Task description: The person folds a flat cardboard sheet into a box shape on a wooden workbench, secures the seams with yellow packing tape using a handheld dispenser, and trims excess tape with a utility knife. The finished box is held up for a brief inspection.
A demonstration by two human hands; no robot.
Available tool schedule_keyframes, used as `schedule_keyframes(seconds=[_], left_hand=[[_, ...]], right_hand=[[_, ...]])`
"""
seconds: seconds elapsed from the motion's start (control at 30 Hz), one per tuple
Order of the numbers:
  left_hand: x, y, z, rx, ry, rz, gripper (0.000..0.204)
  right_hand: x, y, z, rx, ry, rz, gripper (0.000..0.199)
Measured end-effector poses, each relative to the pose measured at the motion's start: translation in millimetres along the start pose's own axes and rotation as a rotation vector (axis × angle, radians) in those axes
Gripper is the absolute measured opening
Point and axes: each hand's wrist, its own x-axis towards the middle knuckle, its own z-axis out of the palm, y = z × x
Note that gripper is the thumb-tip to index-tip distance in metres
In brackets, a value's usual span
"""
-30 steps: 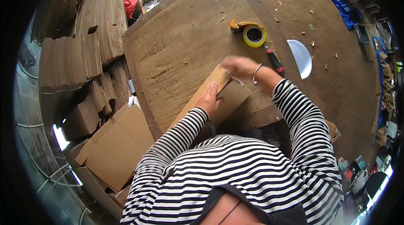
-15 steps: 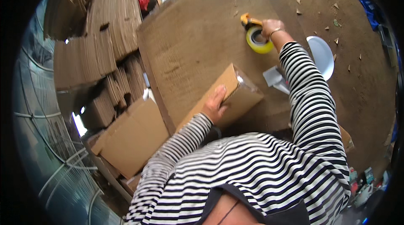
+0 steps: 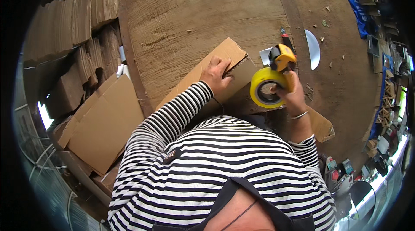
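Observation:
A long cardboard box (image 3: 194, 75) lies at a slant on the near part of the wooden table (image 3: 203, 19). Over its upper face and the dark seam near its right end, my left hand (image 3: 216, 76) is closed, fingers curled and thumb against the side. To the right of the box, my right hand (image 3: 295, 94) grips a yellow tape dispenser (image 3: 283, 56), its roll of yellow-edged tape (image 3: 258, 89) facing the box. Behind the dispenser a white piece (image 3: 264, 56) and a red-and-black tool (image 3: 286, 40) lie on the table, both partly covered.
Stacks of flattened cardboard (image 3: 60, 25) stand on the left, with a loose cardboard sheet (image 3: 106, 123) nearer me. A white rounded piece (image 3: 313, 50) lies right of the tool. Small scraps dot the ground on the right, and another cardboard piece (image 3: 320, 125) sits below my right wrist.
My right hand has come back toward me with the tape dispenser, from the far side to beside the box. The shiny clear film at the box's right end no longer shows. The view has shifted.

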Motion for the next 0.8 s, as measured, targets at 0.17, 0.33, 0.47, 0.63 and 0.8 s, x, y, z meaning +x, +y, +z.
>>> schedule_keyframes(seconds=[0.17,0.33,0.47,0.63,0.8], left_hand=[[29,-14,-6,-0.080,-0.137,0.012,0.049],[44,-7,-18,-0.239,-0.267,-0.068,0.039],[59,-17,8,-0.539,-0.271,-0.035,0.034],[71,-30,-3,-1.304,-0.581,-0.224,0.025],[74,-31,-8,-1.428,-0.611,-0.437,0.028]], right_hand=[[-7,26,45,-0.550,0.313,-0.323,0.055],[6,40,66,-0.700,0.373,-0.472,0.055],[3,31,74,-0.833,0.357,-0.532,0.056],[7,16,80,-0.941,0.321,-0.548,0.055],[13,-11,93,-1.056,0.277,-0.504,0.058]])
